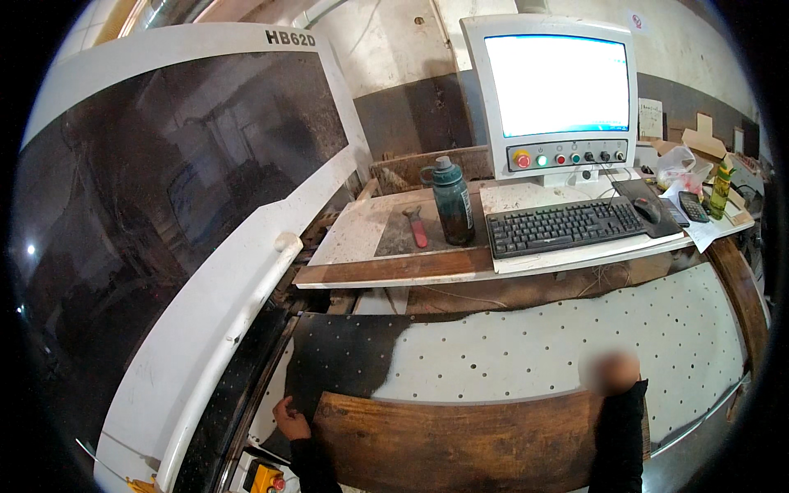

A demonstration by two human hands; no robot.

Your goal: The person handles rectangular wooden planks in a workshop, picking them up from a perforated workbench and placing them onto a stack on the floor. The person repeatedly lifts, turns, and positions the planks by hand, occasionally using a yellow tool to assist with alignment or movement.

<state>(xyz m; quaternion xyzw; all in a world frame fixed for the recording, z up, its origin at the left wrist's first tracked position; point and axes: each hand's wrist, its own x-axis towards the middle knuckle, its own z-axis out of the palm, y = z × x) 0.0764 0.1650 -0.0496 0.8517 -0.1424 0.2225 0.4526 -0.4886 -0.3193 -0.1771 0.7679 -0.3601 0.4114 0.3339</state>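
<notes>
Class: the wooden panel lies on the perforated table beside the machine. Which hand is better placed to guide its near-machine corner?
Probably left: the left hand touches the wooden panel at the corner nearest the machine; the right hand rests at its far edge.

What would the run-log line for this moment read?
left hand: grips left end of brown board | right hand: on its right end | board: flat on perforated table

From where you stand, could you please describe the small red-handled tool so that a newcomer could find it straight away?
Start at the monitor and drop to the dusty shelf under it. Left of the black keyboard stands a dark green bottle; the red-handled tool lies flat just left of that. It is the only red thing lying on the shelf.
</notes>
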